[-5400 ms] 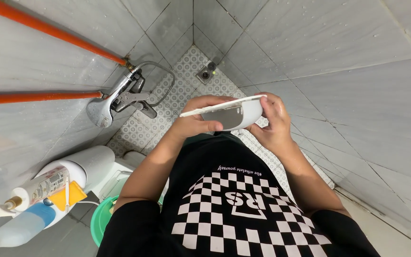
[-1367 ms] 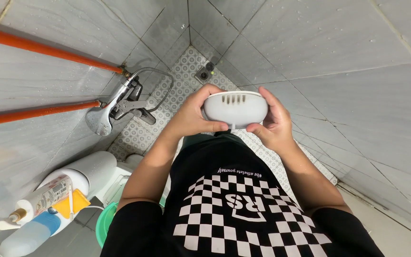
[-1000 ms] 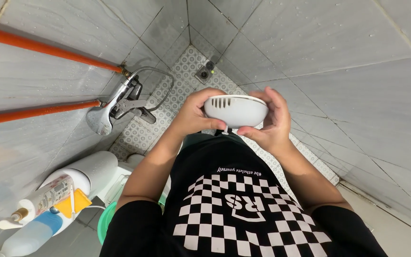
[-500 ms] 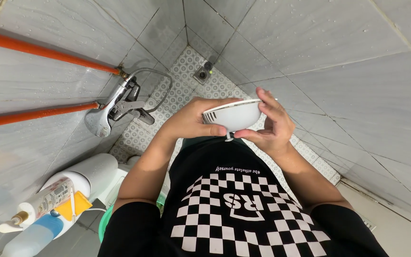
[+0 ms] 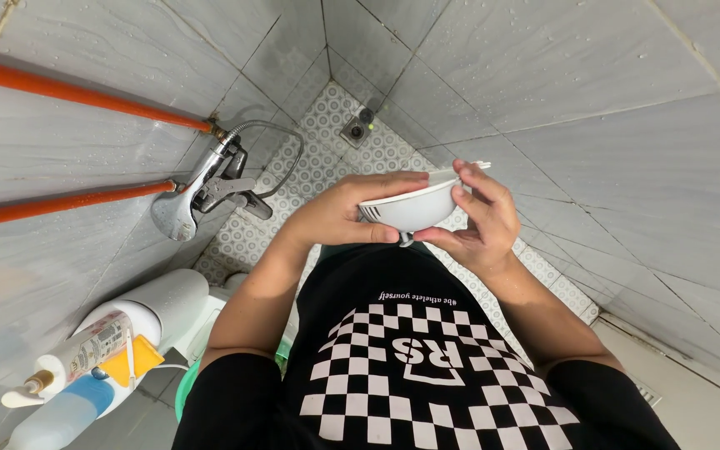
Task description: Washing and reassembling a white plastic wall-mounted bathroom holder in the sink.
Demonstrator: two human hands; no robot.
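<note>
Both hands up at chest height: the left hand (image 5: 339,218) cups the white slotted soap dish (image 5: 407,208) from its side, the right hand (image 5: 481,218) grips its far rim, above the patterned floor (image 5: 327,137) beside the shower mixer (image 5: 202,187).

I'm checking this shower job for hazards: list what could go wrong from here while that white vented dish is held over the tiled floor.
1. The white vented dish is pinched only between the left hand and right hand, high above the patterned floor tiles; a slip would likely crack it.
2. Water droplets dot the wall tiles, so wet fingers may lose grip.
3. The shower mixer tap juts out near the left elbow and could be bumped.
</note>
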